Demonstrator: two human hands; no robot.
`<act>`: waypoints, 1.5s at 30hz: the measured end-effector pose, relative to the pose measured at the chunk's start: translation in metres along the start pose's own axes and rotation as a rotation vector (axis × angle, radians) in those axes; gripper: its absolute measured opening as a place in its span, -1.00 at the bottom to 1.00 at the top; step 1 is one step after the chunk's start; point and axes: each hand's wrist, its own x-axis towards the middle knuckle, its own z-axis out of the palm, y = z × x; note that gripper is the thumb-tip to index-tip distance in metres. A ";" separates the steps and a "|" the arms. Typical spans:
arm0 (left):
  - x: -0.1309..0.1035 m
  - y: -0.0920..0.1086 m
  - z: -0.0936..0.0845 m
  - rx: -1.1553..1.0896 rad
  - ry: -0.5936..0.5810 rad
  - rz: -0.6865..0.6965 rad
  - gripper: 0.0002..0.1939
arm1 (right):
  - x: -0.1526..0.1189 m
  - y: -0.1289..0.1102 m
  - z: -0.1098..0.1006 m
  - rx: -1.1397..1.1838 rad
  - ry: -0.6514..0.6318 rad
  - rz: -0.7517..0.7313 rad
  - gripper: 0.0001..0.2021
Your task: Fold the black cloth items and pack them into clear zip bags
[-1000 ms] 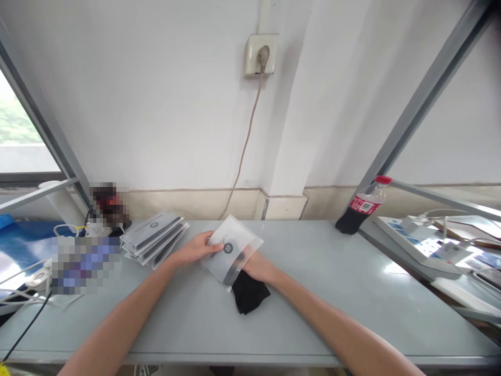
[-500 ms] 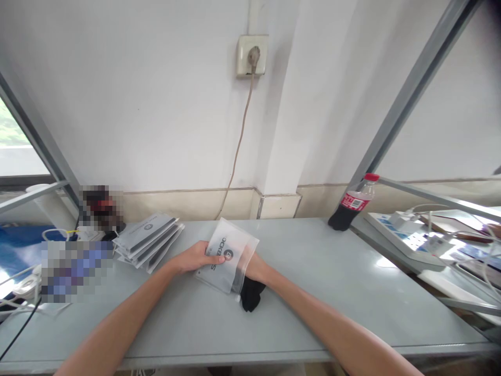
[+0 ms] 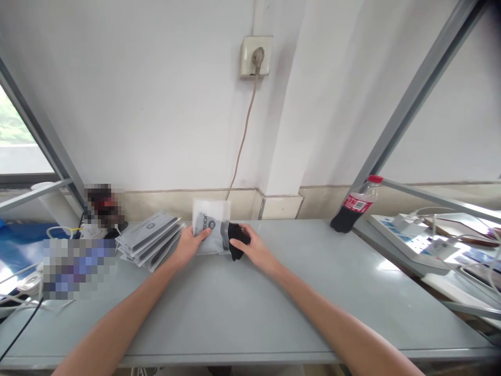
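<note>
A frosted zip bag with dark printing and a round logo is held over the middle of the desk. My left hand pinches its left side, thumb across the front. Out of the bag's right end sticks black fabric, apparently a sock; a grey shape shows through the plastic beside it. My right hand grips the sock from the right, thumb in front and fingers behind. How far the sock reaches inside is hard to make out.
Left of the bag lies a fanned stack of similar bags. A cola bottle with a red cap stands at the back right. Cables, chargers and a power strip lie beyond the right frame. A cord hangs from the wall socket.
My right hand has come out from the bag and now grips the black sock at its right end. The bag has turned and moved up and left, with my left hand still on it.
</note>
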 end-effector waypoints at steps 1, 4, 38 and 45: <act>0.000 0.000 0.001 -0.035 0.032 -0.013 -0.46 | 0.001 0.001 -0.002 0.066 0.000 0.066 -0.42; -0.005 0.003 0.001 -0.126 -0.095 -0.097 -0.46 | 0.003 0.006 -0.004 0.258 -0.061 0.190 -0.53; -0.021 0.009 0.024 -0.043 0.349 0.209 -0.55 | -0.002 0.006 -0.003 0.371 -0.145 0.214 -0.63; -0.033 0.014 0.030 -0.042 0.420 0.268 -0.54 | -0.004 0.006 -0.007 0.378 -0.278 0.371 -0.54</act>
